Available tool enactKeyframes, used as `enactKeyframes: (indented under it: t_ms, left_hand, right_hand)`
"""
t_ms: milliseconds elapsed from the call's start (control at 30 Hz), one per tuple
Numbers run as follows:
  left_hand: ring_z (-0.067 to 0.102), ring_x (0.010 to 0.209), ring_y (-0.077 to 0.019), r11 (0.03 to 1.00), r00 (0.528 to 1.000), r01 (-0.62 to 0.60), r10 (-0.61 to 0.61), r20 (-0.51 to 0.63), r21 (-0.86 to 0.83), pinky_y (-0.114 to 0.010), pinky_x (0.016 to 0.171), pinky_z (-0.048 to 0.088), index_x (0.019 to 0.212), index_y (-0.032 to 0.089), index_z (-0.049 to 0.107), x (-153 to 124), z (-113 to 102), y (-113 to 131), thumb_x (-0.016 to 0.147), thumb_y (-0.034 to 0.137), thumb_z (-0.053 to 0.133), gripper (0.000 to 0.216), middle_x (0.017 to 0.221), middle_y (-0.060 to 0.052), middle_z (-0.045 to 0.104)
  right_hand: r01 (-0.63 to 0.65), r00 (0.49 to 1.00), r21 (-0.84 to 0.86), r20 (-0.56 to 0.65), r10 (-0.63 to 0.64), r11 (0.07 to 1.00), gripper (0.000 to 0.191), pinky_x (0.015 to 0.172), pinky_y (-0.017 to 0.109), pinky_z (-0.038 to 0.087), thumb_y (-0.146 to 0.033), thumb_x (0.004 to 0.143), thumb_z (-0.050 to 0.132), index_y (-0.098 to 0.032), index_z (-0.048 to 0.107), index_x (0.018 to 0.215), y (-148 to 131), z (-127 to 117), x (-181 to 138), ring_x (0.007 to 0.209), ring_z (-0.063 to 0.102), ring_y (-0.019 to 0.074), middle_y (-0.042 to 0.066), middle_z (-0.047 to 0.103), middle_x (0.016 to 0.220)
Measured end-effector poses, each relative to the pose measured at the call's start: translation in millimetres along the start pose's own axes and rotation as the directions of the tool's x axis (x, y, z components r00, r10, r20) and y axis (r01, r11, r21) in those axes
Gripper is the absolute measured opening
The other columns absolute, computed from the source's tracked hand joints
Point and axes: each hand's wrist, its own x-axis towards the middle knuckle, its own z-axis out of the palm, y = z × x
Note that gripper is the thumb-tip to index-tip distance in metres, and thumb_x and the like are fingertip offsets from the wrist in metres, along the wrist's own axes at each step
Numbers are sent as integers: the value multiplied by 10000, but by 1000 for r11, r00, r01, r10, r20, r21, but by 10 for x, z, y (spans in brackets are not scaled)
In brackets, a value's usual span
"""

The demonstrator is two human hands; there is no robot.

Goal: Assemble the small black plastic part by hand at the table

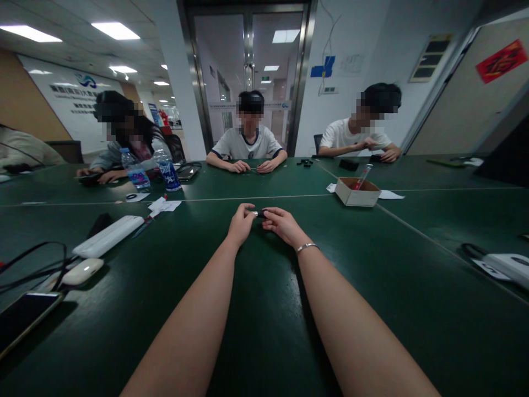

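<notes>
Over the green table (264,309), both arms reach forward and the hands meet around a small dark tube with a silvery band (259,214). My left hand (241,225) pinches its left end between thumb and fingers. On the other end, the fingertips of my right hand (283,225) are closed, with a silver bracelet (307,248) at that wrist. The tube lies roughly level. Its ends are hidden by fingers, and it is too small for me to tell its exact kind.
An open box (357,193) with a clear tube stands front right. Two water bottles (166,167) are at the left, nearer a white device (109,236), a pale case (82,271) and a phone (28,320). Several people sit across the table, one (250,140) directly opposite.
</notes>
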Motion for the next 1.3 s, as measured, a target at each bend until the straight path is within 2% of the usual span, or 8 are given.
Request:
enactKeyframes:
  t_ms: [233,367,500,633,733,867,1000,1300]
  left_hand:
    - [549,644,-137,1000,1000,-5,5,-21,1,-245,620,393,1034,199,610,-8,-6,10,850,281,510,225,673,19,573]
    - [507,547,-139,1000,1000,22,-22,20,1,-253,573,373,964,190,624,-18,-3,36,908,365,424,271,552,33,503]
    - [559,651,-143,1000,1000,15,-15,-5,7,-245,589,380,961,193,637,-19,0,36,855,295,485,211,663,9,580]
    - [504,558,-136,1000,1000,25,-24,14,-11,-252,565,368,948,188,635,-12,-1,23,882,346,454,249,575,27,513]
    - [527,602,-134,1000,1000,15,-15,-5,-9,-248,593,382,967,188,636,-10,-5,22,837,279,504,206,633,20,552]
    - [517,571,-137,1000,1000,11,-11,23,-10,-255,590,383,960,193,638,-10,-9,16,887,357,455,257,592,26,527]
    - [561,651,-143,1000,1000,-2,2,-8,2,-255,638,401,978,196,639,-5,-7,6,851,307,506,215,673,10,589]
    - [555,633,-148,1000,1000,3,-2,-28,12,-258,632,391,962,178,643,-12,-3,27,867,324,480,239,628,11,576]
  right_hand:
    - [-14,1000,-1,-10,14,1000,115,573,227,577,-83,795,740,-128,668,873,-15,11,-8,573,625,116,33,656,693]
    - [-11,1000,-6,0,11,1000,139,574,231,574,-104,776,766,-134,667,869,-7,5,-1,568,617,114,30,654,698]
    - [-10,1000,-1,3,10,1000,149,582,239,575,-108,770,772,-133,667,872,3,-1,5,572,617,116,31,653,705]
    - [-13,1000,-4,14,13,1000,158,590,247,572,-115,764,783,-133,665,867,0,-3,0,576,618,120,38,655,712]
    - [-15,1000,0,14,15,1000,140,601,250,572,-103,774,765,-132,669,872,-8,-1,-7,599,626,127,42,661,726]
    - [-19,1000,-1,9,19,1000,131,585,243,566,-88,779,755,-122,667,871,-16,9,-11,585,626,127,45,658,713]
    - [-21,1000,2,-3,21,1000,126,577,238,569,-73,784,748,-119,667,869,-19,18,-11,571,624,123,46,659,705]
    - [-37,999,-1,-2,37,999,142,557,213,575,-66,790,741,-124,649,881,-18,15,-3,562,632,113,33,669,708]
